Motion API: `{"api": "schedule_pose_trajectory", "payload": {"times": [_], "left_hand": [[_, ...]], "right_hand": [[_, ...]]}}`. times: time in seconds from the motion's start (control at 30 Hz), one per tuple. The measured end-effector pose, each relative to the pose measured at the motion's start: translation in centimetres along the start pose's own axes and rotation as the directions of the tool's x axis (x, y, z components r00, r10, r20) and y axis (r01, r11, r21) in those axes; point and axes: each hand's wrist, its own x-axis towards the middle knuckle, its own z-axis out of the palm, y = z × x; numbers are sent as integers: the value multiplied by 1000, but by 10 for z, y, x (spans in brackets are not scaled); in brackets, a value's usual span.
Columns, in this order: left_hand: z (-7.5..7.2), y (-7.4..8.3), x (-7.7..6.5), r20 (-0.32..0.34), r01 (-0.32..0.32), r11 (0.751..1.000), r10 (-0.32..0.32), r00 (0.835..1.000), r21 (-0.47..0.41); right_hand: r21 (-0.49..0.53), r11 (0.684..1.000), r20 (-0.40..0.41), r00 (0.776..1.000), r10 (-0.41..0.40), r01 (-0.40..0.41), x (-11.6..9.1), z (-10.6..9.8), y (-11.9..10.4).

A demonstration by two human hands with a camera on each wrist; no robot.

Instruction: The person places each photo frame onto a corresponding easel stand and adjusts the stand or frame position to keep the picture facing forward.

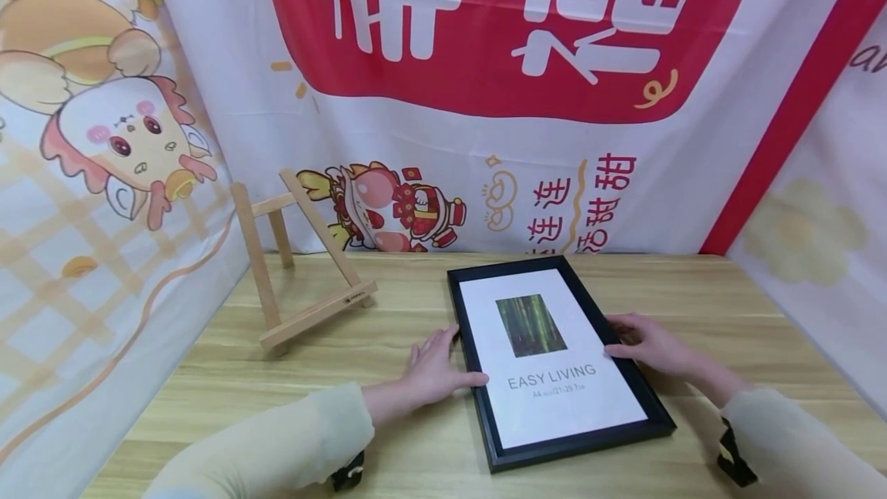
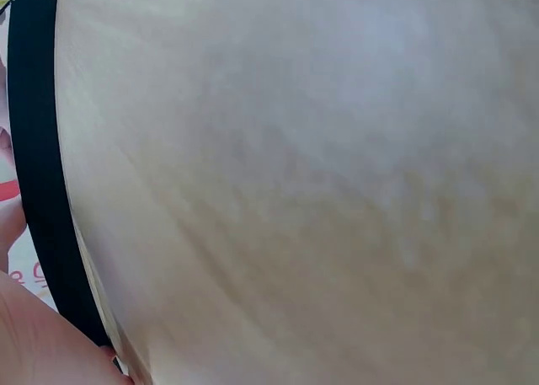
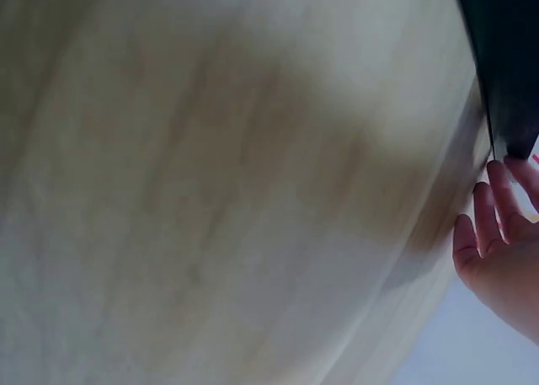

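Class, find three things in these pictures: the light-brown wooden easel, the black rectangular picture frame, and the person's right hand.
Light-brown wooden easel [image 1: 319, 316]: head view, front ledge.
Black rectangular picture frame [image 1: 584, 441]: head view, bottom border.
Right hand [image 1: 653, 345]: head view, middle of the hand.

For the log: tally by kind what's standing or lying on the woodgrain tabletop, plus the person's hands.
Black rectangular picture frame with white insert: 1
Light-brown wooden easel: 1
Bare hands, left hand and right hand: 2
Total: 4
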Motion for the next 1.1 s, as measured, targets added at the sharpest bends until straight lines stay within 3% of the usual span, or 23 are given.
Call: {"api": "schedule_pose_trajectory", "payload": {"times": [0.47, 0.7, 0.9, 1.1], "left_hand": [[1, 1, -4, -6, 25, 997, -26, 1000, -79], [-2, 4, -2, -3, 22, 984, -23, 1000, -177], [-6, 8, -2, 16, 21, 946, -17, 1000, -323], [-10, 10, -3, 30, 5, 873, 12, 999, -488]], "right_hand": [[105, 994, -26, 1000, 15, -13, -2, 11, -2], [111, 993, -53, 997, 52, -46, -2, 11, -3], [166, 982, -45, 994, 101, -92, -7, 9, -10], [264, 958, -23, 992, 123, -113, -11, 8, -16]]}}
